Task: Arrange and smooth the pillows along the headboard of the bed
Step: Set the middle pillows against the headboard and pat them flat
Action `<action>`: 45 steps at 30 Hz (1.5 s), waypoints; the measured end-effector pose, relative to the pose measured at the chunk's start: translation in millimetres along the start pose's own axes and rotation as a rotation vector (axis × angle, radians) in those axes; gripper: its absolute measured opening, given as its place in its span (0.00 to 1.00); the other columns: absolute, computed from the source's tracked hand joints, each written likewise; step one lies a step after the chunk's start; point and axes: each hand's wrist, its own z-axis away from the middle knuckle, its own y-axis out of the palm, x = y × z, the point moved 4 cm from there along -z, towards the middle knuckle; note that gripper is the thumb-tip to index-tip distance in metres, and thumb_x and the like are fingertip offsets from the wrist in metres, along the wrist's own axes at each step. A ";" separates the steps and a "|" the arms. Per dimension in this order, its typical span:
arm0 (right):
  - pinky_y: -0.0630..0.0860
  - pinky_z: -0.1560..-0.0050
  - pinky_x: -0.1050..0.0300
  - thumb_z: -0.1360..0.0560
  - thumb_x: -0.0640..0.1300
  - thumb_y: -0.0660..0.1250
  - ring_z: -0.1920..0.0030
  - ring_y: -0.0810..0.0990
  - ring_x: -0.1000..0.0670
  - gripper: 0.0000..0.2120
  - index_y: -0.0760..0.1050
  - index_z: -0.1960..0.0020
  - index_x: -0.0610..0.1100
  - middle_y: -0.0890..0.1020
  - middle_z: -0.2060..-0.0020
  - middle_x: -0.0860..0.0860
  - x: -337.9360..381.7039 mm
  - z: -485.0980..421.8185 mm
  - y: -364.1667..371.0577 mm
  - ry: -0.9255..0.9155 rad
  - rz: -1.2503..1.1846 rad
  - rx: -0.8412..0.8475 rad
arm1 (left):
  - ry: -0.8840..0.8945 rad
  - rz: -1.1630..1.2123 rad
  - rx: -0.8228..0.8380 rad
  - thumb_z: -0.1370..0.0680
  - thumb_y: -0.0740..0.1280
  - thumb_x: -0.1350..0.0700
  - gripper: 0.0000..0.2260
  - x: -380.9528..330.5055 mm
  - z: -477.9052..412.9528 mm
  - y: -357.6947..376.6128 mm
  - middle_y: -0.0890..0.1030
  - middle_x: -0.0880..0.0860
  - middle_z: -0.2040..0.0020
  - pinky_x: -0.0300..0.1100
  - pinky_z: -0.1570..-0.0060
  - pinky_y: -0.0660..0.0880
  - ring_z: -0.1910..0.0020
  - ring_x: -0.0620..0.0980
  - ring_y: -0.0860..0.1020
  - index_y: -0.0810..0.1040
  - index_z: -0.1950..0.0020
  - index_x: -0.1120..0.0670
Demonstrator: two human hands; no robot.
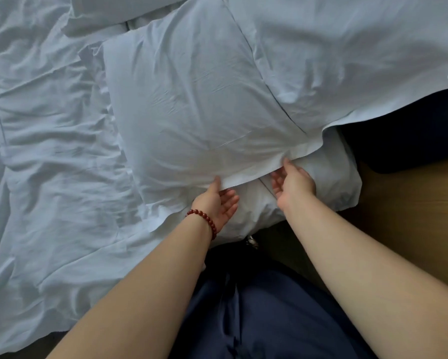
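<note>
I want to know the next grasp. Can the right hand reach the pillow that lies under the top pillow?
Probably yes. The right hand hovers open beside the lower pillow, whose near end shows uncovered past the top pillow.

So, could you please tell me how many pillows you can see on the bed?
3 for certain: the top pillow in the centre, another pillow beneath it near both hands, and a third pillow at the upper left, partly cropped. The covers may hide more.
</note>
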 end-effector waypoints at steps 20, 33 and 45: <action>0.69 0.61 0.75 0.22 0.52 0.68 0.61 0.76 0.60 0.07 0.79 0.53 0.49 0.79 0.62 0.57 89.6 88.5 250.7 -0.956 0.946 0.461 | 1.243 -1.167 -0.081 0.17 0.59 0.47 0.21 -290.2 27.5 -12.3 0.66 0.48 0.25 0.51 0.28 0.64 0.25 0.50 0.61 0.66 0.24 0.48; 0.69 0.41 0.53 0.20 0.56 0.62 0.39 0.75 0.44 0.16 0.76 0.37 0.51 0.79 0.39 0.48 258.3 -35.4 475.5 -1.171 2.265 0.406 | 0.902 -1.228 -0.091 0.18 0.61 0.44 0.24 -462.9 -91.3 94.9 0.72 0.49 0.28 0.44 0.31 0.65 0.30 0.51 0.71 0.66 0.24 0.49; 0.74 0.54 0.58 0.28 0.63 0.70 0.61 0.79 0.54 0.14 0.83 0.51 0.55 0.83 0.58 0.56 302.2 -127.8 450.4 -0.648 2.312 0.471 | 0.724 -0.775 0.111 0.26 0.74 0.47 0.09 -463.4 -155.5 102.3 0.82 0.51 0.63 0.36 0.67 0.71 0.66 0.48 0.75 0.84 0.58 0.52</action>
